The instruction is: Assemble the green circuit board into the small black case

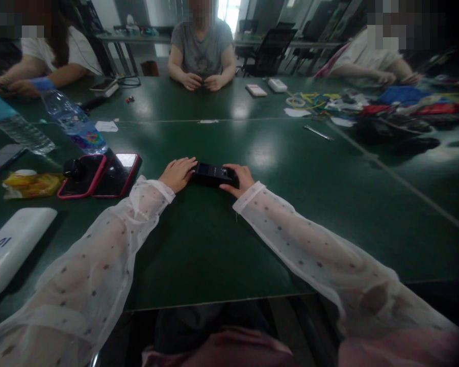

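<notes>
A black handheld device [215, 174] with a small screen and several buttons lies lengthwise between my two hands on the green table [199, 244]. At its left end is my left hand [178, 173], the fingers stretched out and the tips touching the device's edge. My right hand [241, 178] grips the other end, with the thumb on the near side and the fingers on the far side. The device's right end is partly hidden by this hand.
To the left are pink-edged phones [117, 176], a yellow packet [32, 184], water bottles [74, 122] and a white power bank [17, 244]. A wrench [319, 133] lies at right, near piled cables [317, 101]. Co-workers [202, 56] sit across the table.
</notes>
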{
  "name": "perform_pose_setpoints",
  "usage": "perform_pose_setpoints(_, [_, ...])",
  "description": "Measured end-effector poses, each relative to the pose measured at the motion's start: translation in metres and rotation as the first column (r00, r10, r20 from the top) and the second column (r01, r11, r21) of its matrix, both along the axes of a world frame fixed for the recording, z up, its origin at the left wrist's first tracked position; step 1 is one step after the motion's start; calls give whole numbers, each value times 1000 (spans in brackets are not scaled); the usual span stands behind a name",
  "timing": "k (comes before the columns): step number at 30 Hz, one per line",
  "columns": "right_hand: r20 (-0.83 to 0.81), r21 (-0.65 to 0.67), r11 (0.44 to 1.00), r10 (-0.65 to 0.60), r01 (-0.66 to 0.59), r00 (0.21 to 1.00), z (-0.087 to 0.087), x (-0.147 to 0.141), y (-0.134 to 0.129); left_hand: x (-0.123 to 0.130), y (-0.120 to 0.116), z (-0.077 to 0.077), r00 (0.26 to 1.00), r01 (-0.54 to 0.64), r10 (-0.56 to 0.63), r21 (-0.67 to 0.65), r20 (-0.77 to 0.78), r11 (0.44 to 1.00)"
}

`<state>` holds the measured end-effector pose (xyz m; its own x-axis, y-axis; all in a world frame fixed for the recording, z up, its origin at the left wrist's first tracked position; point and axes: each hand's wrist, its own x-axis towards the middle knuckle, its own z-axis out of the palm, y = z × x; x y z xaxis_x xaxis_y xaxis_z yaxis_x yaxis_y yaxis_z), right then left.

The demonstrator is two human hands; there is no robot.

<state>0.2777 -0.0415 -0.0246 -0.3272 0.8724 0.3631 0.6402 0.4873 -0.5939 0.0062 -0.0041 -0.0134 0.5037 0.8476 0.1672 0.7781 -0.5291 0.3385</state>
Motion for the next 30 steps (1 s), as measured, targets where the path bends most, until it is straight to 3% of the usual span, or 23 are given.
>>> perform_pose_setpoints(6, [-84, 20, 997, -71, 73, 994, -10, 1, 4, 1, 0, 0, 998, -17, 17, 14, -53, 1000])
perform_pose_setpoints(12, [-229, 156, 981, -79, 116, 970, -13, 6, 10, 1, -1, -1, 993, -28, 35, 59, -109, 998])
perform_pose_setpoints(17, [-264, 242, 923, -235, 300, 936, -6, 18, 12, 2, -2, 1, 991, -26, 33, 56, -126, 998])
perform_pose_setpoints(24, [-283, 112, 853, -465, 510, 839, -23, 29, 32, 3, -4, 6, 991, -27, 31, 33, -131, 999])
perform_pose_setpoints(30, [-159, 41, 862, -494, 505, 855, -22, 29, 32, 4, -5, 7, 990, -36, 40, 29, -133, 999])
